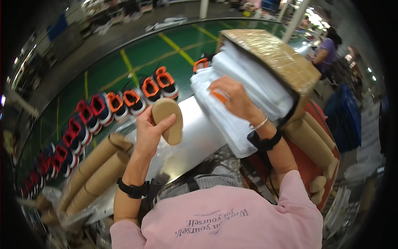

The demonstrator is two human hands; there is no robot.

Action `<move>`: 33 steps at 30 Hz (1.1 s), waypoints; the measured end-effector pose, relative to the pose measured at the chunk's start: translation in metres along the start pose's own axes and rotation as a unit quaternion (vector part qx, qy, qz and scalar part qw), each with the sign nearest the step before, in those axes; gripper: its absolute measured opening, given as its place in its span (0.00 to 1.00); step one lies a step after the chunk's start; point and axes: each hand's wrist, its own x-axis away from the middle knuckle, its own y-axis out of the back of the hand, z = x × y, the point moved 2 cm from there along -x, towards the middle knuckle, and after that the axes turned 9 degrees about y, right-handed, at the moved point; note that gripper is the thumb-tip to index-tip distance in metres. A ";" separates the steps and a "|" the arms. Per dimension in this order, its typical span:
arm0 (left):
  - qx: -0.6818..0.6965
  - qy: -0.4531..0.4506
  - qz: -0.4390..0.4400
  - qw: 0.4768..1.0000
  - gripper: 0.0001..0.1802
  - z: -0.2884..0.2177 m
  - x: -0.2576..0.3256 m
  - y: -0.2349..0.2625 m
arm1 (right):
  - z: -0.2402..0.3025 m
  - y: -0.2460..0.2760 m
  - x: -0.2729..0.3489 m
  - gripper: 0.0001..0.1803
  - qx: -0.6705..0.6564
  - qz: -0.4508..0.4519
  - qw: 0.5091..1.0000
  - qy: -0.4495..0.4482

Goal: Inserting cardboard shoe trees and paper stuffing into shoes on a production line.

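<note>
My left hand (148,132) grips a tan, sole-shaped piece (171,118), perhaps an insole, with the thumb flat on its face. It is held upright over a shiny metal tabletop (195,124). To the right, my right hand (234,96) is closed with its fingers curled. A small orange thing (219,95) shows at its fingers, too blurred to name. That hand is above a stack of white sheets (232,124), thin and folded-looking. More white sheets fill an open cardboard box (269,50) lying on its side behind the hand.
A long row of dark sneakers with orange or red linings (132,101) stands on the green surface (107,74) across from me. Long stacks of tan pieces (97,170) lie at the left, others (311,141) at the right. A person in purple (325,52) is at the far right.
</note>
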 end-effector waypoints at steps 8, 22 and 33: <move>-0.380 -0.080 -0.056 0.920 0.14 0.116 -0.048 -0.053 | -0.106 0.073 0.040 0.11 0.323 0.096 0.933 -0.129; 0.042 -0.025 0.052 0.997 0.29 0.090 -0.088 -0.081 | -0.138 0.038 0.031 0.12 0.005 -0.109 0.894 -0.434; -0.096 -0.194 -0.184 0.959 0.37 0.024 -0.100 -0.055 | -0.050 -0.083 0.033 0.05 -0.177 -0.190 0.923 -0.282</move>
